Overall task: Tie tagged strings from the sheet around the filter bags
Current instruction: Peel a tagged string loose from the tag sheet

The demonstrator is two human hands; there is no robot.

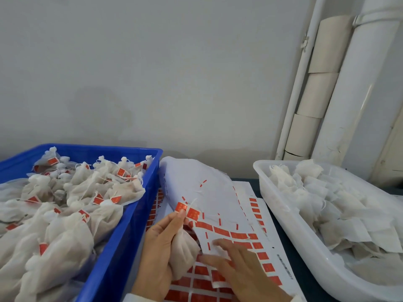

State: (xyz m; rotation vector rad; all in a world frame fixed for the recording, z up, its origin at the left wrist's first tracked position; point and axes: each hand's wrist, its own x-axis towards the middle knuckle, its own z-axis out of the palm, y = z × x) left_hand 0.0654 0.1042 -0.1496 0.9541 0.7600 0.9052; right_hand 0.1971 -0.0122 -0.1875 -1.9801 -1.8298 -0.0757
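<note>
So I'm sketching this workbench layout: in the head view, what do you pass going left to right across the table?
Blue crate of tied bags, left hand holding a filter bag, right hand on the tag sheet, white tray of untied bags.

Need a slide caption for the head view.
Left hand holds filter bag; right hand presses tag sheet.

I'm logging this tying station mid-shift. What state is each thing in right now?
blue crate: heaped with tied, tagged bags.
white tub: holds untied bags, no tags visible.
tag sheet: top sheet curled up, many tags gone.
filter bag: gripped in the left hand, neck up.
right hand: fingers spread flat on the sheet.
</note>
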